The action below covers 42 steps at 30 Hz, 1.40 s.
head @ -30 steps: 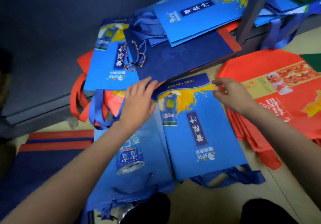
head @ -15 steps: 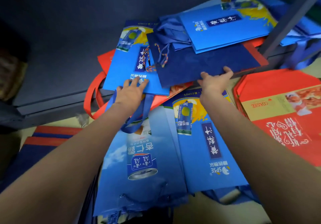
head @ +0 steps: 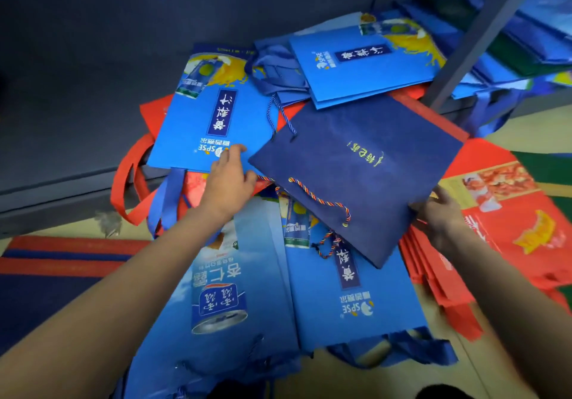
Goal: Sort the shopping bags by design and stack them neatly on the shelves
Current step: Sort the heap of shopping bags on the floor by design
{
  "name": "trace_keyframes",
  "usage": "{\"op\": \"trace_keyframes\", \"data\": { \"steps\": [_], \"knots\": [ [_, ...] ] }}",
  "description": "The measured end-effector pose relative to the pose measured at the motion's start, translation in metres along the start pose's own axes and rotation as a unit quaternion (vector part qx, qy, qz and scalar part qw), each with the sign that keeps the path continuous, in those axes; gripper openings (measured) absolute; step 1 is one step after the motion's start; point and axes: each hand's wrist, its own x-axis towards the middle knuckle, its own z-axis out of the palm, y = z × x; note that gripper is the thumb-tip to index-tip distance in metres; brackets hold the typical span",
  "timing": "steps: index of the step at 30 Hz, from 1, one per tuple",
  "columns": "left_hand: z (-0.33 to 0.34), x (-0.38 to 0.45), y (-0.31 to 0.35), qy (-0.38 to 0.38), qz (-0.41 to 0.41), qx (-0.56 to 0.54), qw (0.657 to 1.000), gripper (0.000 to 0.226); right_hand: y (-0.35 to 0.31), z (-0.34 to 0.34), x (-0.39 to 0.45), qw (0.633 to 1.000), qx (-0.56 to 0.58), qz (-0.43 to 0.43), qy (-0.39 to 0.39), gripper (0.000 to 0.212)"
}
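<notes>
- At four o'clock, right hand (head: 441, 216) pinches the dark navy paper bag (head: 362, 176) by its corner.
- At nine o'clock, left hand (head: 229, 179), fingers straight, touches the bright blue printed bag (head: 204, 126).

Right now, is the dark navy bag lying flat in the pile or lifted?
Lifted: the dark navy bag tilts above the pile, right hand gripping its corner.

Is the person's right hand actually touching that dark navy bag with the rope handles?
Touching. The head view shows the right hand gripping the lower right corner of the dark navy bag, fingers over its edge, the bag tilted.
</notes>
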Motion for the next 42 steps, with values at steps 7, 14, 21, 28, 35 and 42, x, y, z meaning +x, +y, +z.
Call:
{"op": "trace_keyframes", "data": {
  "steps": [7,14,21,28,35,42],
  "knots": [
    [0.01,0.013,0.007,0.07,-0.193,-0.158,0.966,0.039,0.025,-0.021,-0.048,0.97,-0.142,0.093,-0.174,0.019],
    [-0.014,-0.036,0.022,-0.101,-0.105,-0.244,0.959,0.027,-0.011,-0.046,-0.022,0.84,-0.486,-0.239,-0.036,0.068],
    [-0.079,-0.07,0.021,-0.061,-0.1,-0.501,0.857,0.024,-0.056,0.029,-0.037,0.825,-0.415,-0.381,0.036,0.097],
    [-0.117,-0.108,-0.085,0.027,-0.271,-0.583,0.765,0.022,-0.051,0.074,-0.07,0.953,-0.054,-0.194,-0.227,0.075],
    [-0.094,-0.195,-0.211,-0.036,-0.433,-0.252,0.865,0.011,0.015,0.189,-0.114,0.921,-0.142,-0.206,-0.298,0.086],
    [-0.113,-0.207,-0.282,0.08,-0.613,-0.041,0.785,0.067,0.039,0.281,-0.174,0.872,-0.219,-0.255,-0.356,0.104]
  ]
}}
